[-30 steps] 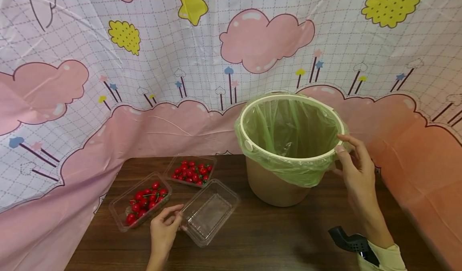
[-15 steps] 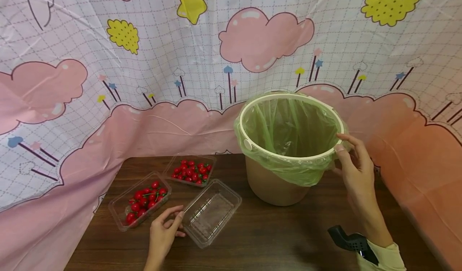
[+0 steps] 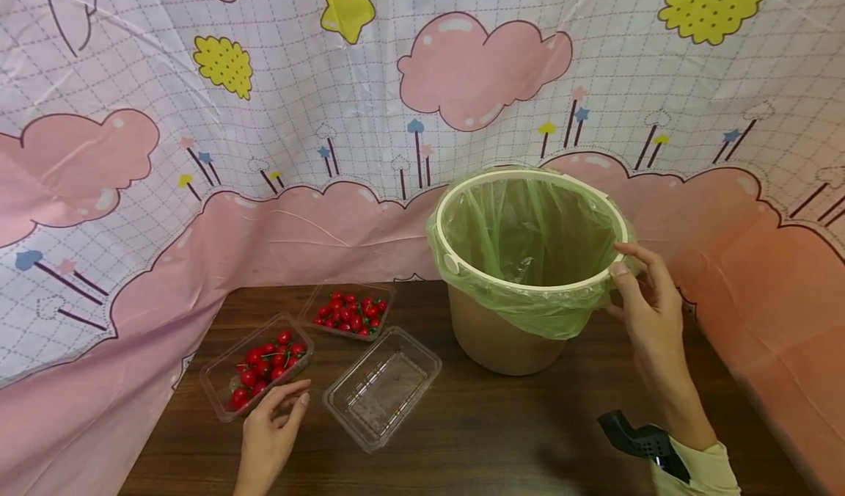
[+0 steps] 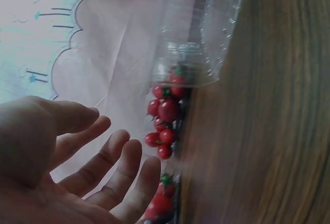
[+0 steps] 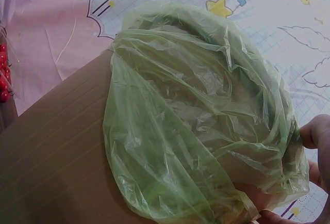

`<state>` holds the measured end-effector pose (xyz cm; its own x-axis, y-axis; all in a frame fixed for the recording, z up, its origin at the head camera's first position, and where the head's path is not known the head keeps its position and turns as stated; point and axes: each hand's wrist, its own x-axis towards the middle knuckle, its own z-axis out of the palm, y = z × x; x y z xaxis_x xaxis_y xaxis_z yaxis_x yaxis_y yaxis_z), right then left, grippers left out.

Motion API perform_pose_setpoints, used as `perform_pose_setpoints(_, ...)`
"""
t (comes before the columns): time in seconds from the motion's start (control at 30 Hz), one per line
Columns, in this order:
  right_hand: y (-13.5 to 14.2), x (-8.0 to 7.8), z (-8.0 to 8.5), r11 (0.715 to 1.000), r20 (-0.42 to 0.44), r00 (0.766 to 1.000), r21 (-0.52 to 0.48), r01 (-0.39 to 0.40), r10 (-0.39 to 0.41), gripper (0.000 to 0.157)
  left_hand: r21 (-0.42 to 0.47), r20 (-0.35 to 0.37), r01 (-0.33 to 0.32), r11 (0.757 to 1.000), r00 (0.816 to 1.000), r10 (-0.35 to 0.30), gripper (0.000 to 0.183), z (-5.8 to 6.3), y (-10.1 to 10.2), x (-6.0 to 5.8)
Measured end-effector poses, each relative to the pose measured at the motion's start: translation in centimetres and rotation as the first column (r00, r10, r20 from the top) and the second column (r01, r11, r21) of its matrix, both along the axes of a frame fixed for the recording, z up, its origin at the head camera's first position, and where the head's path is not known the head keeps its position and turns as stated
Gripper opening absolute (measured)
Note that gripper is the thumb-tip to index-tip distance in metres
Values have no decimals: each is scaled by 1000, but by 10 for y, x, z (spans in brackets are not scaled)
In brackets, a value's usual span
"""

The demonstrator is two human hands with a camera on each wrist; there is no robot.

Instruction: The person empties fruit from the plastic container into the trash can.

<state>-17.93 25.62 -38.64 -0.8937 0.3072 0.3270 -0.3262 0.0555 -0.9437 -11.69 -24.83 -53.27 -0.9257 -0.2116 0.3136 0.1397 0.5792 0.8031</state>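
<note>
My left hand [image 3: 267, 434] hovers over the table at the front left, fingers loosely bent and holding nothing, as the left wrist view shows too. Just beyond its fingertips is a transparent plastic box [image 3: 213, 397] of cherry tomatoes [image 3: 271, 364]. To its right lies a second transparent box [image 3: 333, 400] with nothing in it, apart from the hand. My right hand [image 3: 653, 320] pinches the cream rim of a brown trash bin [image 3: 495, 345] at its right side. A green trash bag [image 3: 541, 309] lines the bin and folds over its edge.
Behind these, another transparent box [image 3: 389, 312] holds more cherry tomatoes [image 3: 350, 314]. The dark wooden table [image 3: 462, 437] meets a patterned cloth [image 3: 297, 243] at the back and sides. A black wrist strap mount [image 3: 637, 437] sits on the right forearm.
My left hand has let go of the transparent box and moved left toward the tomato box. That box has turned slightly and lies on the table. The right hand stays on the bin rim.
</note>
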Motion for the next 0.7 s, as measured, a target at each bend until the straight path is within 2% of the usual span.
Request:
perform_pose_setpoints(0.17, -1, 0, 0, 1000, 1, 1000, 1, 0, 0, 41, 13, -130, -83, 996, 988, 84, 18, 8, -5, 6)
perform_pose_setpoints(0.3, -2, 1, 1, 1000, 0, 1000, -23, 8, -8, 40, 27, -207, -176, 984, 962, 177, 19, 10, -9, 7)
perform_pose_setpoints(0.4, -2, 1, 1, 1000, 1, 1000, -21, 8, -8, 40, 43, -242, -269, 962, 932, 271, 20, 11, -14, 9)
perform_pose_setpoints(0.57, -3, 1, 1, 1000, 0, 1000, -27, 7, -7, 40, 82, -261, -377, 923, 885, 385, 21, 13, -24, 14)
perform_pose_setpoints(0.7, -5, 0, 1, 999, -7, 1000, -41, 10, -11, 39, 98, -226, -427, 899, 870, 438, 21, 11, -31, 17)
